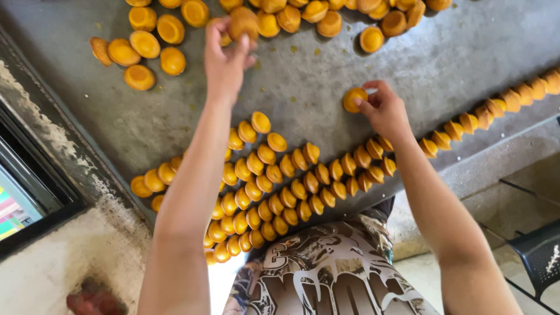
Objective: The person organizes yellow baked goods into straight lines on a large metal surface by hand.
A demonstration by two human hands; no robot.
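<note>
Head view, looking down on a grey metal table (455,64) scattered with small golden-brown cakes.

Far left: dark window frame (35,192) set in a rough, stained wall (87,245). Loose group of cakes (140,49) on the table's upper left, most lying dome-down with hollow side up.

Left hand (224,61) reaches far across the table, fingers closed around one cake (243,22), lifted at the edge of the pile (326,14) along the far side. Forearm runs down the frame's middle-left.

Below the arms: packed rows of cakes (280,186) standing on edge near the table's front edge, touching one another, several rows deep on the left and thinning to the right.

Right hand (385,111) sits mid-table just above those rows, thumb and fingertips pinching a single cake (353,99), held on or just over the surface; cannot tell which.

Further right: single line of cakes (496,111) on edge, running up toward the right corner. One stray cake (371,39) lies apart near the far pile.

Bottom centre: person's patterned shirt (326,274). Lower right: dark plastic chair (539,254) on a concrete floor.
</note>
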